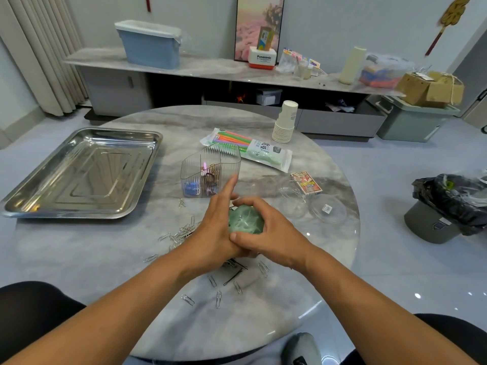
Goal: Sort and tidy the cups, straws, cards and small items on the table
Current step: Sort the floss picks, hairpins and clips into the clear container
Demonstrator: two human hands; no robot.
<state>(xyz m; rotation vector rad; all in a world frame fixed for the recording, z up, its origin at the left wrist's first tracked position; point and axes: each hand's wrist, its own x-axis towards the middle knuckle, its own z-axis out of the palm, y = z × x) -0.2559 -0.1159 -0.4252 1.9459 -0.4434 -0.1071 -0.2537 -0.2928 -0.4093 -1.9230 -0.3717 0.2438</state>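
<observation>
1. Gripping a crumpled green plastic bag (246,219) between both hands above the middle of the round marble table (110,248): right hand (266,233) curling over its top and near side with the thumb pressing at the lower left edge, left hand (214,227) cupping its left side with the index finger sticking out straight toward the far side.
2. Lying scattered on the table under and left of the hands: loose paper clips (181,233), with a few more plus dark hairpins (233,276) nearer the table's front edge.
3. Standing just beyond the hands: a clear ribbed organizer (210,172), holding small blue items and thin pins in its compartments.
4. Lying behind the organizer: a pack of coloured straws (247,148), partly hidden by the organizer's rim.
5. Standing at the far edge: 1 upside-down stack of paper cups (286,122).
6. Resting to the right: a box of playing cards (307,183), touching a clear round container (293,197), with its clear lid (328,208) just beside.
7. Sitting at the left: a steel tray (79,175), overhanging the table's edge.
</observation>
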